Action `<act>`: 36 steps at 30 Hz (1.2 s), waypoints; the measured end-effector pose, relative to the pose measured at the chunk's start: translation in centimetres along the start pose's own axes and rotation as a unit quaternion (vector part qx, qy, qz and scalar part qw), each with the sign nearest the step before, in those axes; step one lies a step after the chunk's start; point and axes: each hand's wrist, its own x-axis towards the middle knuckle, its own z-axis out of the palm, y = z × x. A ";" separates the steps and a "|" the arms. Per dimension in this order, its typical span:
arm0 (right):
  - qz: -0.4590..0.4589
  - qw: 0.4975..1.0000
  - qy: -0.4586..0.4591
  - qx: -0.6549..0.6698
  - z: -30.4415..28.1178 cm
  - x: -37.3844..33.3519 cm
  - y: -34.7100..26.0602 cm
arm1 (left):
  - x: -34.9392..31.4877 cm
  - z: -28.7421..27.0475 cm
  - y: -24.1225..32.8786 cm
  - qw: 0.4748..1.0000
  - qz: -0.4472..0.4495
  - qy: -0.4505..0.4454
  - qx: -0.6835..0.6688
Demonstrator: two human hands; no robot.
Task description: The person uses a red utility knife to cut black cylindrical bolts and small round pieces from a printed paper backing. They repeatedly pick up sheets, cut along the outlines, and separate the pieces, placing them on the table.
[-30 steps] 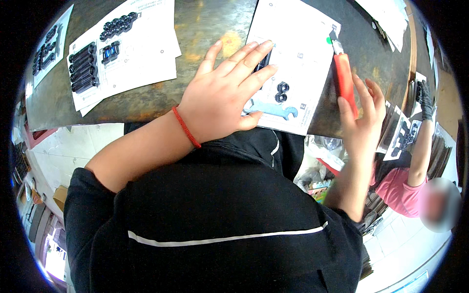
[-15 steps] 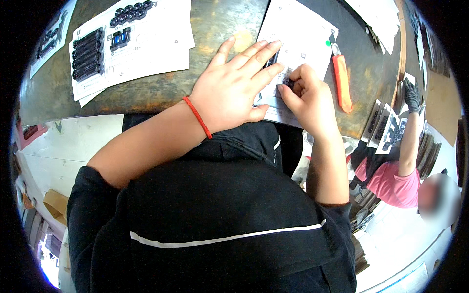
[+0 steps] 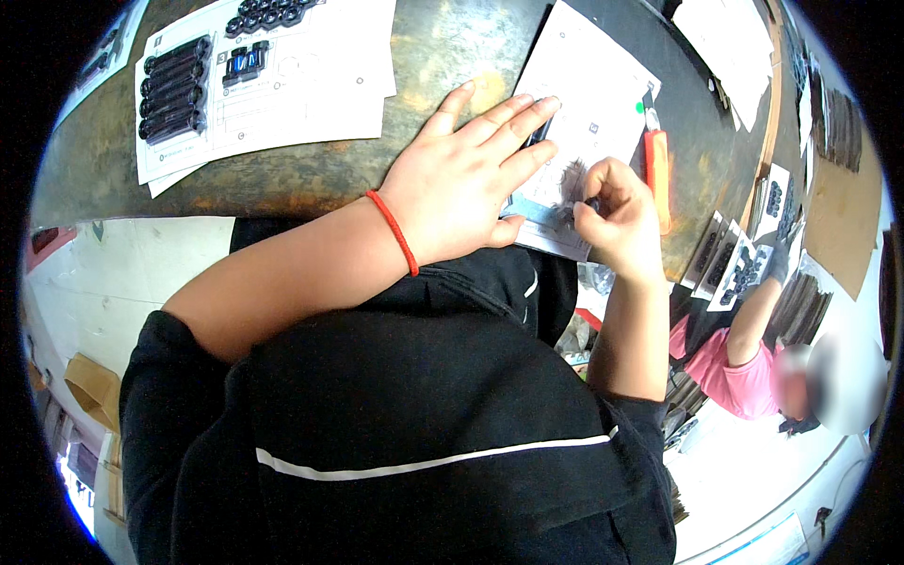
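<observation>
My left hand [image 3: 471,174] lies flat with its fingers spread over a white printed card [image 3: 603,85], pressing it to the table. Under its fingers part of a dark piece on the card shows. My right hand [image 3: 623,221] is closed in a pinch above the card's near right edge. Between thumb and forefinger sits a small dark piece [image 3: 591,202], mostly hidden by the fingers. Beside it on the card is a greyish, rough-looking patch [image 3: 572,179]. A utility knife [image 3: 656,174] with an orange handle lies on the table just right of the card.
On the left of the worn table [image 3: 292,179], stacked white cards [image 3: 311,104] carry packed black rods [image 3: 175,89] and round black parts [image 3: 268,17]. White papers [image 3: 725,47] lie at the far right. A co-worker in a pink shirt [image 3: 739,381] handles similar cards [image 3: 739,273].
My right hand has pulled a little toward me and right, off the card's surface, with the dark piece in its pinch. My left hand stays flat. The co-worker's arm has come lower.
</observation>
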 end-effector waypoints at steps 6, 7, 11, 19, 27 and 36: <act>-0.043 0.983 0.043 0.171 -0.8 -1.0 1.5 | 0.0 0.0 0.1 1.000 0.003 0.007 0.000; -0.048 0.968 0.051 0.239 -0.9 -1.0 1.6 | 0.0 0.0 0.0 1.000 0.004 0.008 0.001; -0.076 0.908 0.028 0.411 -0.3 -0.9 1.2 | 0.0 0.0 -0.1 1.000 0.005 0.008 -0.018; -0.143 0.972 0.157 -0.103 5.9 -1.7 -5.0 | -1.8 -3.2 0.4 0.947 -0.071 0.038 -0.311; -0.252 0.945 0.038 -0.207 9.1 1.3 -9.0 | -4.6 -4.8 -2.0 0.899 -0.113 0.067 -0.419; -0.291 0.934 -0.002 -0.205 12.0 5.7 -11.9 | -6.9 -7.4 -3.9 0.672 -0.239 0.056 -0.698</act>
